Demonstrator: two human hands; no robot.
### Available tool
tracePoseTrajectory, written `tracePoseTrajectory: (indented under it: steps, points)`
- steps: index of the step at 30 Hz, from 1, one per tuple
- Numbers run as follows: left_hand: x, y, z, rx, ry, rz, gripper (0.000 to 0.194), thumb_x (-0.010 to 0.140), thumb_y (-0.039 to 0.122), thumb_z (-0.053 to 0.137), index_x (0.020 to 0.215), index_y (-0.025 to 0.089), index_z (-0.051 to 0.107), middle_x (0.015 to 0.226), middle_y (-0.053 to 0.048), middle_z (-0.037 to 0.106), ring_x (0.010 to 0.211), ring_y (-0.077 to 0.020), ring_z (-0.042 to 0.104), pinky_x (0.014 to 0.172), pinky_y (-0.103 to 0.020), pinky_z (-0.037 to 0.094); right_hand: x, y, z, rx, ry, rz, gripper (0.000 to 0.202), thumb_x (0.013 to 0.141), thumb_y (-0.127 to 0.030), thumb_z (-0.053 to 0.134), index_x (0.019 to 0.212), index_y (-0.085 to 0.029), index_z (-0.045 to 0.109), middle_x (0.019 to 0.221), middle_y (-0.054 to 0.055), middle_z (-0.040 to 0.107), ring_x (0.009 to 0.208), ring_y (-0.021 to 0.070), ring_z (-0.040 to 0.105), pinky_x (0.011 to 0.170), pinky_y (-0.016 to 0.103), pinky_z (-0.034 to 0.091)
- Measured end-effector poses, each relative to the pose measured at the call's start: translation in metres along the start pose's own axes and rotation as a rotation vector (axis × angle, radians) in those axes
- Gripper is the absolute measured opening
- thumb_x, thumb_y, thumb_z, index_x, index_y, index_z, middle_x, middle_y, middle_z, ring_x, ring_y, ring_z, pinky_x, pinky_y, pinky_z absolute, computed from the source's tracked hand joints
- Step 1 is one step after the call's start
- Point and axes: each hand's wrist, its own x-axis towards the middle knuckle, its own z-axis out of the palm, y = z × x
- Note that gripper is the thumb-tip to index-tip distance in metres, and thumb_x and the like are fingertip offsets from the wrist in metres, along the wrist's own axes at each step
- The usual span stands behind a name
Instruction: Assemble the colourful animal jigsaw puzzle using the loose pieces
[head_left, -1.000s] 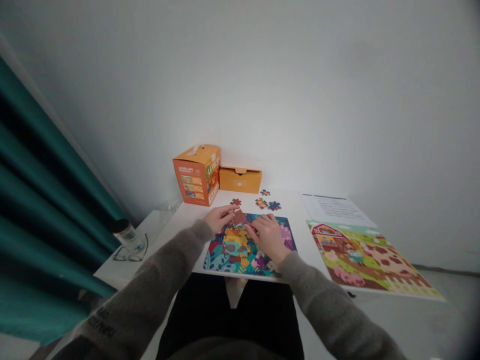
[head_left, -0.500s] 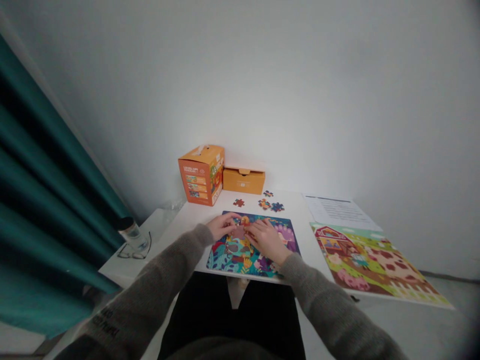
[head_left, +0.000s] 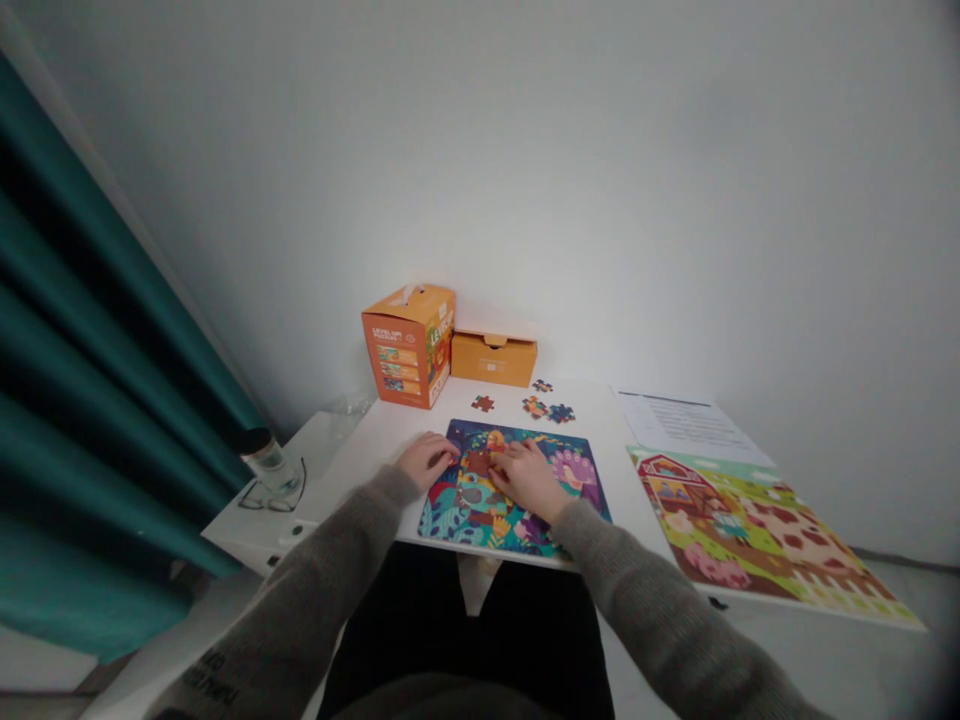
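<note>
A colourful jigsaw puzzle (head_left: 469,515) lies flat on the white table in front of me, with a peacock at its right and a brown animal in its upper middle. My right hand (head_left: 529,478) rests over that middle, its bent fingertips pressed together on a brown puzzle piece (head_left: 477,461). At the puzzle's upper left edge is my left hand (head_left: 424,462), fingers loosely bent with a gap by the thumb and nothing visible in them. Beyond the puzzle lie a loose reddish-brown piece (head_left: 483,403), an orange piece (head_left: 534,406) and dark blue pieces (head_left: 561,413).
An orange puzzle box (head_left: 405,350) and a lower yellow-orange box (head_left: 493,360) stand against the wall. To the right are a farm picture (head_left: 757,530) and a printed sheet (head_left: 686,425). Glasses (head_left: 270,497) and a dark-lidded cup (head_left: 271,465) sit at the left.
My left hand has moved left, off the puzzle's middle to its edge, uncovering more of the brown animal. My right hand stays in about the same place. The view has shifted slightly.
</note>
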Motion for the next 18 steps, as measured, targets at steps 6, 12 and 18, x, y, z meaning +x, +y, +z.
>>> tracePoseTrajectory:
  steps: [6, 12, 18]
  points:
    - [0.0, -0.004, 0.003, 0.027, -0.029, 0.034, 0.024, 0.089, 0.02, 0.049, 0.089, 0.021, 0.072, 0.09, -0.007, 0.071, 0.091, -0.022, 0.059, 0.088, -0.038, 0.046, 0.002, -0.007, -0.003, -0.045, -0.016, -0.051, 0.013, 0.096, -0.027, 0.06, 0.088, -0.019, 0.066, 0.087, 0.006, 0.072, 0.092, 0.0215, 0.059, 0.085, 0.037, 0.033]
    - [-0.002, -0.003, 0.004, 0.087, -0.061, 0.062, 0.026, 0.09, 0.022, 0.052, 0.098, 0.023, 0.077, 0.096, -0.008, 0.067, 0.096, -0.0233, 0.055, 0.09, -0.039, 0.045, 0.002, -0.011, -0.007, -0.076, -0.025, -0.074, 0.015, 0.098, -0.027, 0.057, 0.088, -0.019, 0.067, 0.087, 0.007, 0.073, 0.091, 0.022, 0.059, 0.087, 0.038, 0.033]
    - [-0.002, -0.001, 0.003, 0.084, -0.06, 0.077, 0.026, 0.092, 0.021, 0.052, 0.097, 0.024, 0.077, 0.096, -0.008, 0.066, 0.096, -0.0235, 0.054, 0.09, -0.039, 0.045, 0.003, -0.013, -0.007, -0.073, -0.019, -0.077, 0.013, 0.096, -0.027, 0.058, 0.087, -0.019, 0.064, 0.088, 0.007, 0.072, 0.092, 0.0227, 0.06, 0.086, 0.038, 0.033]
